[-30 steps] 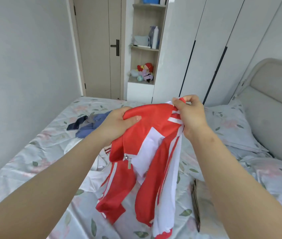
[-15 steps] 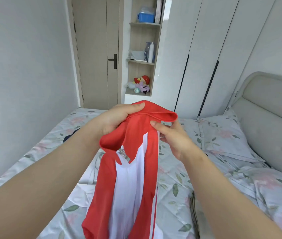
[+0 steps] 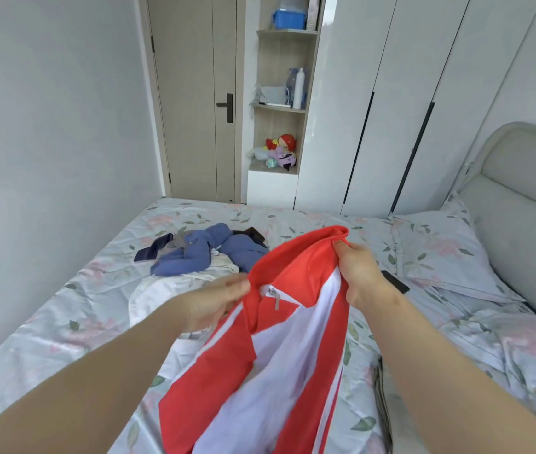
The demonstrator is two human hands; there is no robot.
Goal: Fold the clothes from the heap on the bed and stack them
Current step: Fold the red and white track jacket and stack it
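Drawn apart since half a second ago, the two hands now stretch the collar of a red-and-white jacket [image 3: 292,355] between them, lower than before, and the heap [image 3: 201,253] behind is back in sight. The left hand [image 3: 217,299] pinches one end of the red collar beside the metal zip pull [image 3: 274,298]. The right hand [image 3: 361,276] grips the other end, fingers curled round the cloth. Smooth and sporty, with broad white panels and thin white stripes, the jacket hangs from both hands above the bed [image 3: 63,322], whose crumpled sheet carries a pale floral print.

Rumpled blue and dark garments make up the heap, lying near the far left of the mattress, with a white garment [image 3: 155,296] bunched just in front. A dark flat object [image 3: 396,281] lies by the matching pillow [image 3: 440,253], below a padded grey headboard [image 3: 522,191].

Beyond the bed, an open wooden shelf niche [image 3: 279,70] holds a blue plastic box [image 3: 287,19] on top, a white bottle [image 3: 299,88] in the middle and plush toys [image 3: 281,152] at the bottom.
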